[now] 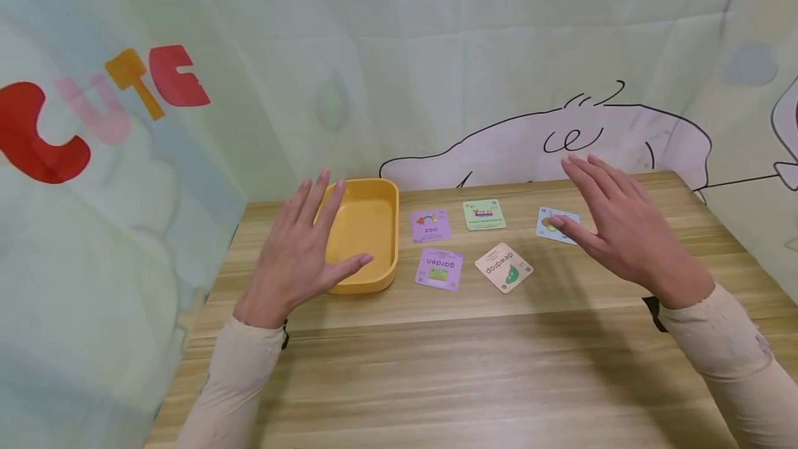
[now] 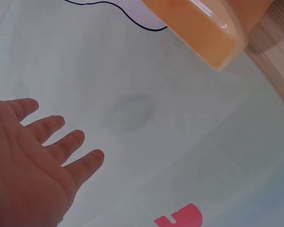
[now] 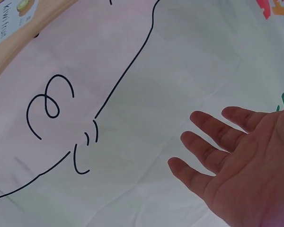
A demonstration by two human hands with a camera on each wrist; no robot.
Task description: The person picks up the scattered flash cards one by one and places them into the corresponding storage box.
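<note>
My left hand (image 1: 298,251) hovers with fingers spread in front of a yellow tray (image 1: 391,241), covering part of its left side in the head view. Over the right part of the table, my right hand (image 1: 630,238) is raised with its fingers straight and holds nothing. Its thumb overlaps a blue kiwi fruit card (image 1: 567,233). Between the hands lie a purple "zoo" card (image 1: 430,226), a green card (image 1: 484,215) with a boat picture, a purple "garden" card (image 1: 439,269) and a tilted beige "dewdrop" card (image 1: 504,268). Both palms show in the wrist views.
The wooden table (image 1: 449,380) meets a printed curtain (image 1: 399,89) at its back and left edges. The curtain carries colored letters at the left and a line drawing behind the cards. The tray stands near the table's back left corner.
</note>
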